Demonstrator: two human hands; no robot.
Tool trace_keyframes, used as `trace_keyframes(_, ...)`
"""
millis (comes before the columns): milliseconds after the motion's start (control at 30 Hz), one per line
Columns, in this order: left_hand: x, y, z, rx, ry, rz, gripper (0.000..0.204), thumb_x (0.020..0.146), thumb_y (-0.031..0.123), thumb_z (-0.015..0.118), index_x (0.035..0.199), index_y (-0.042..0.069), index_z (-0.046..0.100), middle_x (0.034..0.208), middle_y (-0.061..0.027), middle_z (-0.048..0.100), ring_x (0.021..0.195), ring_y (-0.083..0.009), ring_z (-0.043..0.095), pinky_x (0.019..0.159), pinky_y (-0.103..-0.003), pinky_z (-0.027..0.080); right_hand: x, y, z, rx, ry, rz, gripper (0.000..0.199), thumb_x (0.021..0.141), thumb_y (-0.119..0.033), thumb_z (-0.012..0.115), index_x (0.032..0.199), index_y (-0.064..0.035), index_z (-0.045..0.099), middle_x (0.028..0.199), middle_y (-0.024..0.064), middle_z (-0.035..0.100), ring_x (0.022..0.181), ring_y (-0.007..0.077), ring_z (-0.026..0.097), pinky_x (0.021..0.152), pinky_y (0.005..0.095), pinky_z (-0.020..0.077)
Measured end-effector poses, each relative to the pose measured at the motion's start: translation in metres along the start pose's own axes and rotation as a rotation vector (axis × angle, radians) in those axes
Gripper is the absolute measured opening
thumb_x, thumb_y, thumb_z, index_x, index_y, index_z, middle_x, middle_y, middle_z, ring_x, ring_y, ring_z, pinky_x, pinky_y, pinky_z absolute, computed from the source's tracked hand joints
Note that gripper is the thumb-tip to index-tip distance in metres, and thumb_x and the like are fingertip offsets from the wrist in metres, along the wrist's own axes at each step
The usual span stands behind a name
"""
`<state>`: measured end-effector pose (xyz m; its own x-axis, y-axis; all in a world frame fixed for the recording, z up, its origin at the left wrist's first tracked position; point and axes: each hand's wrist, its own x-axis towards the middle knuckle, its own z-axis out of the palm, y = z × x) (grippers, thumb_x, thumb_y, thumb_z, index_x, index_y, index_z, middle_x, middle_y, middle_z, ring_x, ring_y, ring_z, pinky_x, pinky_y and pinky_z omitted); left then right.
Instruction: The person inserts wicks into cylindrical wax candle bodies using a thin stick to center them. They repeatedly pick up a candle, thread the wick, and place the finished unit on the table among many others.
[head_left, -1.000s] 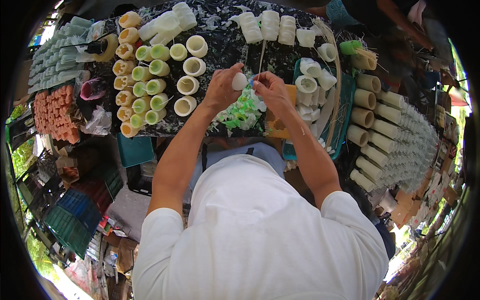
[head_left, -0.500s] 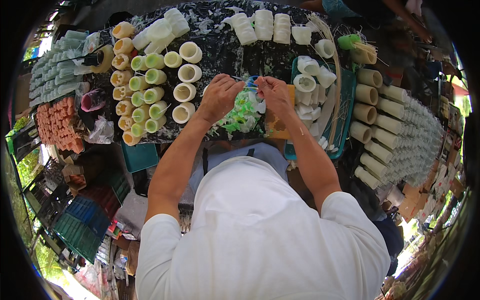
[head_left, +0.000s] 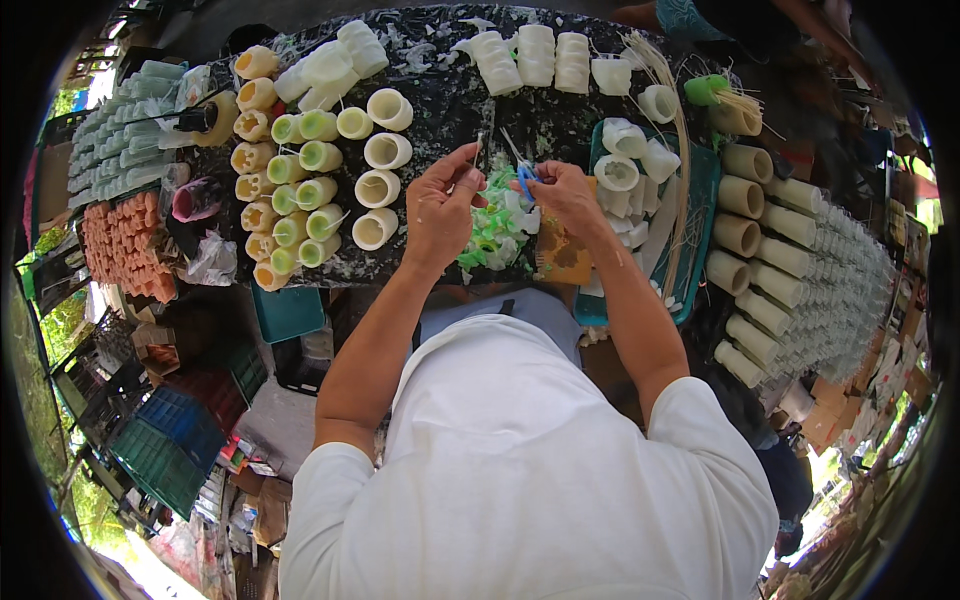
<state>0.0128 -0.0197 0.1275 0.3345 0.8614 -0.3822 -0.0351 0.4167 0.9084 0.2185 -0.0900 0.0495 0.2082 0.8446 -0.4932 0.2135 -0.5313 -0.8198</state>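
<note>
My left hand point(head_left: 445, 205) is closed in a pinch on a thin pale strip point(head_left: 480, 148), which stands up past the fingertips. My right hand point(head_left: 568, 195) grips a pair of scissors point(head_left: 525, 172) by the blue handles. Their blades point away from me and up to the left. Both hands are over a heap of green and white wax scraps point(head_left: 497, 232) near the table's front edge. An orange-brown slab point(head_left: 562, 250) lies under my right wrist, partly covered by the forearm.
Rows of cream, yellow and green wax cylinders point(head_left: 376, 188) stand on the left of the black table point(head_left: 440, 95). White wax pieces fill a teal tray point(head_left: 697, 235) on the right. Beyond it are tan cylinders point(head_left: 741, 196) and stacked glassware point(head_left: 845, 260). White cylinders point(head_left: 536, 58) line the far edge.
My hands were close together over the scraps. They have moved apart, the scissors now showing clearly on the right and the strip on the left.
</note>
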Motion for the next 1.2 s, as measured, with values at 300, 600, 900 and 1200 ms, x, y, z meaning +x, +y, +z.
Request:
trace_keyframes(300,-0.012,0.0,0.008,-0.04,-0.038,-0.023,0.038,0.1,0.001,0.058,0.138,-0.001,0.065,0.096,-0.0051,0.067,0.081,-0.0095,0.062,0.071,-0.025,0.056,-0.056,-0.037,0.02,0.591,-0.198,0.031,0.04,0.086,-0.037,0.087,0.098,-0.004,0.068,0.086,-0.0033,0.063,0.078,0.0047,0.053,0.067,0.023,0.0411)
trace_keyframes(600,-0.018,-0.021,0.012,0.175,-0.005,0.215,0.036,0.099,0.0,0.06,0.134,0.001,0.068,0.093,-0.004,0.063,0.08,-0.0112,0.058,0.071,-0.025,0.049,-0.056,-0.039,0.031,0.68,-0.215,0.03,0.037,0.088,-0.036,0.087,0.098,-0.0048,0.07,0.085,-0.0039,0.064,0.075,0.0035,0.051,0.063,0.0223,0.0394)
trace_keyframes(900,-0.028,-0.005,0.004,0.352,-0.016,0.252,0.037,0.099,-0.002,0.059,0.134,0.003,0.069,0.09,-0.0051,0.06,0.077,-0.0119,0.056,0.068,-0.027,0.05,-0.054,-0.031,0.039,0.557,-0.201,0.007,0.036,0.088,-0.037,0.087,0.087,-0.0069,0.068,0.076,-0.0068,0.058,0.068,0.0034,0.046,0.057,0.0234,0.0355)
trace_keyframes(1200,-0.034,-0.011,-0.008,0.303,0.0,0.184,0.039,0.101,-0.003,0.056,0.137,0.005,0.068,0.092,-0.0038,0.058,0.073,-0.0097,0.06,0.067,-0.025,0.056,-0.056,-0.026,0.04,0.51,-0.293,0.07,0.034,0.092,-0.035,0.084,0.088,-0.0072,0.066,0.075,-0.0069,0.056,0.067,0.003,0.045,0.057,0.0229,0.0352)
